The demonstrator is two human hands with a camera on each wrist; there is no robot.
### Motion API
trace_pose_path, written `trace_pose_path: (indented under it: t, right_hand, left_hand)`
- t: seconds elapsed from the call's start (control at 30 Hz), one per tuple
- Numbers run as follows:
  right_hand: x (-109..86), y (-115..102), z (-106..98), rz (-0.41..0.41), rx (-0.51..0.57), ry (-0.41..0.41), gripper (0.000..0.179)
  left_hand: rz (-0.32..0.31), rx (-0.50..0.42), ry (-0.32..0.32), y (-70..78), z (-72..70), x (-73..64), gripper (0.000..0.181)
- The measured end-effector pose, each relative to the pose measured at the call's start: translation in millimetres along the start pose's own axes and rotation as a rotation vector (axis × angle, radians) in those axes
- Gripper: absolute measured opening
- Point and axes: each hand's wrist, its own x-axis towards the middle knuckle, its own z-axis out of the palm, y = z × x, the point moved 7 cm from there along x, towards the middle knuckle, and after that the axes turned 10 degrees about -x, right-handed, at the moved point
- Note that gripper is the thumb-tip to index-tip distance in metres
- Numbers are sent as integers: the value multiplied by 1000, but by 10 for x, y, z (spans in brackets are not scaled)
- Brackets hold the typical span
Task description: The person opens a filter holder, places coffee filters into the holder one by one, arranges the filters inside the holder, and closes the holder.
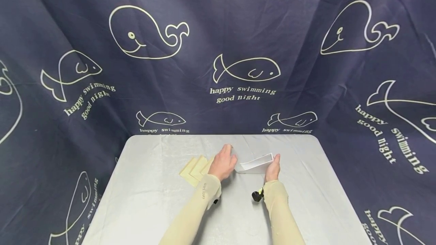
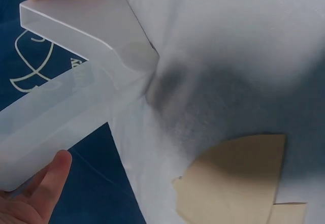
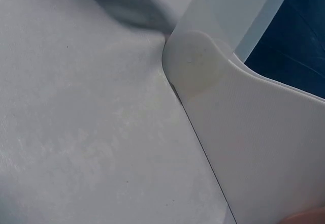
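Both hands hold a two-part plastic case above the light table. My left hand (image 1: 223,163) grips the outer end of its translucent part (image 2: 56,117), with a fingertip along the edge. The other part is a white, open-sided box (image 2: 76,18), and my right hand (image 1: 273,168) holds it at its far right end. The two parts meet at an angle in the left wrist view, at a rounded corner close over the tabletop. In the right wrist view the white part (image 3: 254,127) fills the lower right, and only a sliver of the hand shows.
Several beige, card-like pieces (image 1: 194,171) lie overlapped on the table (image 1: 146,207), just left of my left hand. A dark blue curtain (image 1: 245,18) printed with whales and fish surrounds the table's back and sides. A small black device (image 1: 257,196) sits by the right wrist.
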Motion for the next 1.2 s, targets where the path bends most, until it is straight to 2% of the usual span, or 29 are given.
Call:
trace_pose_path:
  t: [0.43, 0.53, 0.83, 1.03, 1.2]
  right_hand:
    - [-26, -39, -12, 11, -21, -19, 85]
    - [-31, -28, -23, 8, -40, -21, 85]
    - [-9, -15, -16, -11, -30, -28, 85]
    - [-24, -22, 11, 8, -36, -17, 85]
    - [-26, -15, 22, 25, -42, -56, 89]
  left_hand:
    - [-65, -89, 103, -242, -55, -120, 27]
    - [-58, -102, 121, -290, -59, -157, 26]
    - [4, -134, 139, -382, -53, -208, 29]
    - [8, -136, 129, -398, -77, -197, 29]
    - [-13, -134, 108, -411, -92, -182, 29]
